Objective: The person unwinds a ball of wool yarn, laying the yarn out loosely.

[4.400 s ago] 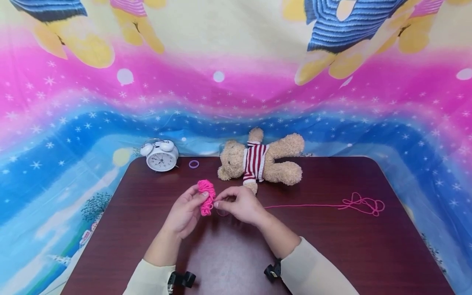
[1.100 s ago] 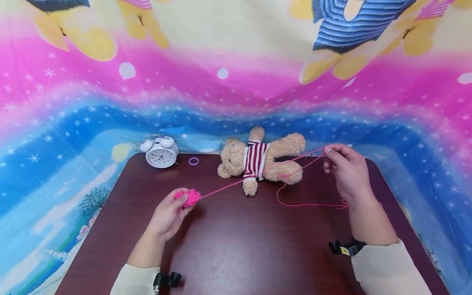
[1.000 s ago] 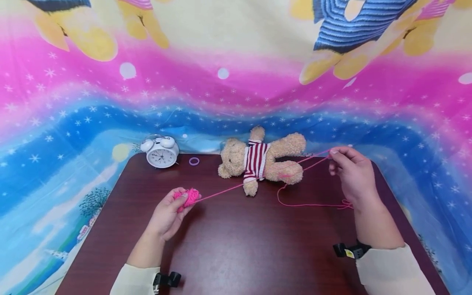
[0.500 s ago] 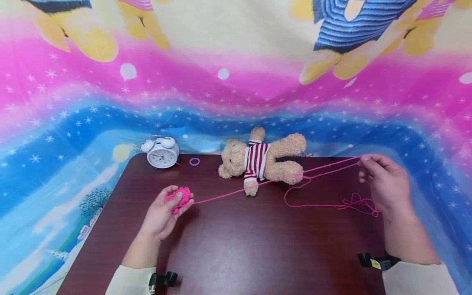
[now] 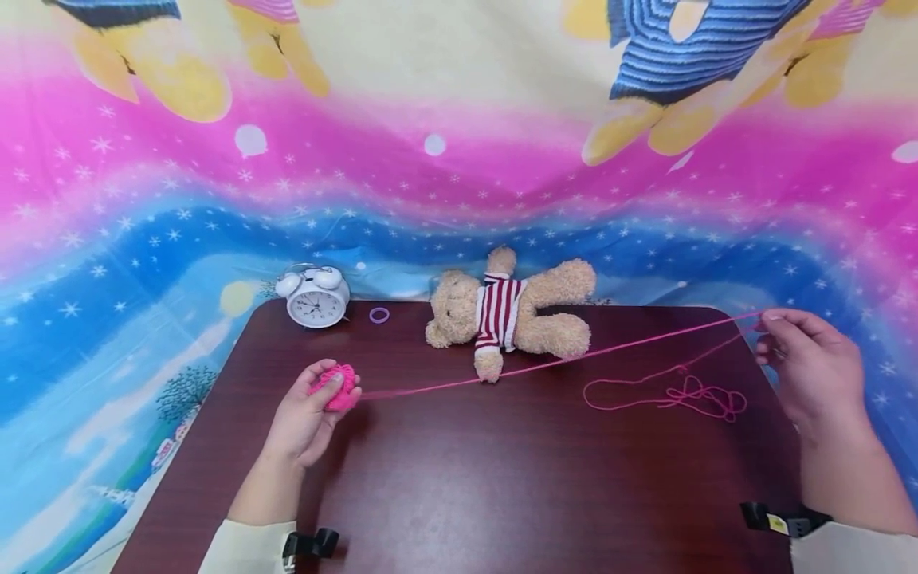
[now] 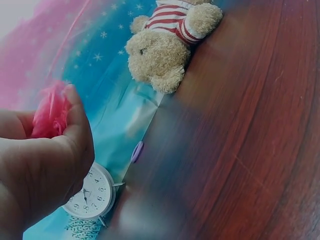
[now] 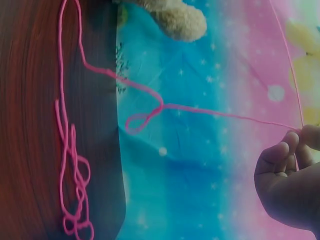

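My left hand (image 5: 304, 418) grips a small bundle of bright pink yarn (image 5: 344, 388) above the left part of the table, the thumb lying across it. From the bundle a taut yarn strand (image 5: 610, 347) runs to my right hand (image 5: 817, 371), which pinches it between thumb and fingertips past the table's right edge. In the right wrist view, a second length of yarn (image 7: 215, 113) with a small loop in it hangs from the pinch down to the table. Its loose tangled end (image 5: 706, 399) lies on the tabletop at the right.
A teddy bear (image 5: 497, 319) in a striped shirt lies on its back along the far edge, behind the taut strand. A white alarm clock (image 5: 315, 303) stands at the back left, beside a purple ring-shaped band (image 5: 379, 316). A printed cloth (image 5: 459, 183) hangs behind the table.
From beside the bundle, my right hand has moved far right, drawing out a long strand. My left hand has shifted slightly left with the bundle. The yarn's slack loop on the table has moved right.
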A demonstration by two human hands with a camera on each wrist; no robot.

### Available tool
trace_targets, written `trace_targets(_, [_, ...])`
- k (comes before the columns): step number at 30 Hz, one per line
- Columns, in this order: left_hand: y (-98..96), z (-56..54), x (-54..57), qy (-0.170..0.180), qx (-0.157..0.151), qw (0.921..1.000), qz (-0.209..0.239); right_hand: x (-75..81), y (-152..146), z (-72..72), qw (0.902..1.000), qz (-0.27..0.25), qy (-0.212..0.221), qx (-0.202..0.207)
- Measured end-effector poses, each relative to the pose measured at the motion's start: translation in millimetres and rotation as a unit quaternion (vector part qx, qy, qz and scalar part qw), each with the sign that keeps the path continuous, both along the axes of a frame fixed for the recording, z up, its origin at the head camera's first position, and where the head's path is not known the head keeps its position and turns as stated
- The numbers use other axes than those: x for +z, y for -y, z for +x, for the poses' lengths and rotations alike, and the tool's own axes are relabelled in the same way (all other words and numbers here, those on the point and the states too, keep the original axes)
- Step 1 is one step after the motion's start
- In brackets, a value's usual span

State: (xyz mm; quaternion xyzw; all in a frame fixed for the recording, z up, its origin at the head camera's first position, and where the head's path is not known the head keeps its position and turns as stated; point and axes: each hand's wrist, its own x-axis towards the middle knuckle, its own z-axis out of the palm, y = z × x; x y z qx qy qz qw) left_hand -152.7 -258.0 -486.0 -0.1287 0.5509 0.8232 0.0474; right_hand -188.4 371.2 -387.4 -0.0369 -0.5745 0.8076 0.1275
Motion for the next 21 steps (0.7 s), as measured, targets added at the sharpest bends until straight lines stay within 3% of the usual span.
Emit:
trace_targets(8, [6.5, 1.3, -0.4, 0.004, 0.008, 0.9999, 0.006, -6.5, -21.7, 0.0, 0.9982, 0.019, 0.000, -0.057])
trace_targets(21, [24.2, 4.7, 2.7, -0.009, 0.051, 0.9986, 0.010, -16.7, -44.3, 1.7, 0.9870, 0.079, 0.071, -0.121])
